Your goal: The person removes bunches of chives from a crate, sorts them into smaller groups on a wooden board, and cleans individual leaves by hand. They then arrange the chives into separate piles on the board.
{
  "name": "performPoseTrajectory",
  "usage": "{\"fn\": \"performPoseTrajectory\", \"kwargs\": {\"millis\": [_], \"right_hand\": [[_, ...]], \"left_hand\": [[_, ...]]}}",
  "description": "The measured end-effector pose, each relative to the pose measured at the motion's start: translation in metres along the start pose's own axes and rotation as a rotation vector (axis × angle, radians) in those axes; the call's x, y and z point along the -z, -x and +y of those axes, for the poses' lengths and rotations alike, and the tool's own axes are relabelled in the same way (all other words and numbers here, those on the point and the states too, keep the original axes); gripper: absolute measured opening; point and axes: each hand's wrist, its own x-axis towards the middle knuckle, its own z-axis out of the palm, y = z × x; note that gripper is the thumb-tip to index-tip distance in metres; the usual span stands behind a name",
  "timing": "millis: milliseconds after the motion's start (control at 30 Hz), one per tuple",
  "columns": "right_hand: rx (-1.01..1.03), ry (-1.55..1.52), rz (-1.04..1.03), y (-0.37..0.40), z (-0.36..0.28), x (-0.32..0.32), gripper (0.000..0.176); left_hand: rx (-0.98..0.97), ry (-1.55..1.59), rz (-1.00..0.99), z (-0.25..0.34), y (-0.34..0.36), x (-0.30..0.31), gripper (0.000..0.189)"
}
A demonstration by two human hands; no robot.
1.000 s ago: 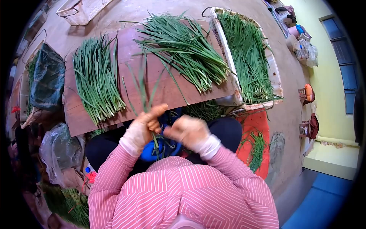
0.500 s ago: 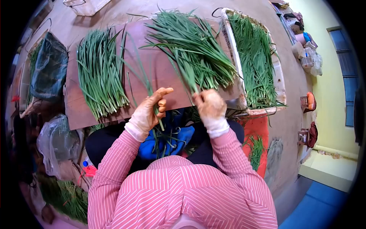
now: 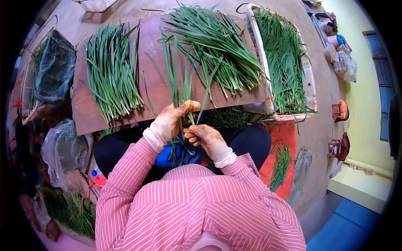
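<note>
Left hand (image 3: 171,121) clamps thin bunch of long flat chive stalks (image 3: 184,83); right hand (image 3: 205,137), just beside, pinches stalk bases. Beyond hands: worn wooden board (image 3: 157,83), two leafy piles.

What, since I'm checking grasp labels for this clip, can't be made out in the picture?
Head view:
- Lower ends of the green stalks: hidden by the left hand closed round them.
- Whether the right hand pinches or only touches them: its curled fingers hide that.
- The blue thing on the lap: mostly covered by hands and leaves.
- The white basket: cut off by the top edge.
- The small items far right: too small.
</note>
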Motion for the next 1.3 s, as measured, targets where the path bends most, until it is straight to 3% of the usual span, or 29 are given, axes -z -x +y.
{"fn": "performPoseTrajectory", "kwargs": {"millis": [100, 333, 367, 400, 467, 500, 533, 567, 600, 667, 733, 767, 867, 933, 1000, 1067, 1133, 1167, 1267, 1300], "right_hand": [[0.051, -0.237, -0.050, -0.006, 0.008, 0.010, 0.029], [0.038, -0.451, -0.022, -0.016, 0.011, 0.016, 0.028], [-0.030, -0.357, 0.182, -0.018, 0.011, 0.013, 0.032], [-0.028, -0.357, 0.182, -0.014, 0.010, 0.015, 0.032], [-0.125, 0.624, -0.045, -0.006, 0.007, 0.022, 0.038], [-0.344, 0.929, 0.032, -0.001, -0.009, 0.008, 0.036], [-0.347, 0.933, 0.029, -0.004, -0.010, 0.011, 0.036], [0.122, 1.228, 0.281, -0.006, -0.011, 0.018, 0.037], [0.625, 1.467, 0.538, -0.008, -0.014, 0.023, 0.039], [0.867, 1.560, 0.789, -0.029, -0.043, 0.026, 0.042], [0.766, 1.732, 0.844, -0.053, -0.056, 0.031, 0.041], [0.625, 1.813, 0.771, -0.064, -0.057, 0.035, 0.036], [0.518, 1.665, 0.658, -0.072, -0.055, 0.036, 0.039], [0.541, 1.635, 0.641, -0.059, -0.051, 0.028, 0.035], [0.663, 1.390, 0.614, -0.047, -0.046, 0.023, 0.028], [0.657, 1.394, 0.597, -0.034, -0.047, 0.016, 0.026], [0.163, 0.473, 0.238, -0.022, -0.051, 0.007, 0.023], [0.179, 0.306, 0.112, -0.018, -0.046, 0.008, 0.024], [0.133, 0.280, -0.077, -0.001, -0.045, -0.003, 0.030], [0.076, 0.316, -0.167, -0.004, -0.040, 0.002, 0.034]], "left_hand": [[-0.151, 0.121, -0.143, -0.004, -0.002, 0.000, 0.039], [-0.119, -0.004, -0.184, 0.014, 0.007, -0.013, 0.041], [-0.175, 0.041, -0.156, 0.014, 0.007, -0.012, 0.041], [-0.230, 0.086, -0.129, 0.016, 0.006, -0.011, 0.041], [-0.238, 0.219, -0.106, 0.028, 0.005, -0.007, 0.038], [-0.219, 0.250, -0.039, 0.030, 0.004, -0.001, 0.038], [-0.198, 0.280, 0.030, 0.033, 0.003, 0.003, 0.037], [-0.156, 0.303, 0.177, 0.034, 0.001, 0.000, 0.037], [-0.156, 0.304, 0.178, 0.032, 0.001, 0.004, 0.037], [-0.079, 0.210, 0.149, 0.029, -0.001, 0.014, 0.033], [-0.050, 0.194, 0.210, 0.028, 0.000, 0.008, 0.031], [-0.065, 0.227, 0.158, 0.025, -0.002, 0.012, 0.032], [-0.093, 0.210, 0.163, 0.029, 0.000, 0.011, 0.033], [-0.120, 0.183, 0.165, 0.031, 0.003, 0.011, 0.033], [-0.119, 0.176, 0.153, 0.031, 0.004, 0.011, 0.033], [-0.117, 0.170, 0.138, 0.030, 0.005, 0.008, 0.033], [-0.054, 0.101, 0.178, 0.030, 0.005, 0.004, 0.038], [-0.025, 0.106, 0.182, 0.028, 0.004, 0.002, 0.041], [0.086, 0.220, 0.167, 0.020, 0.001, -0.004, 0.047], [0.074, 0.212, 0.052, 0.017, 0.002, -0.001, 0.047]]}}
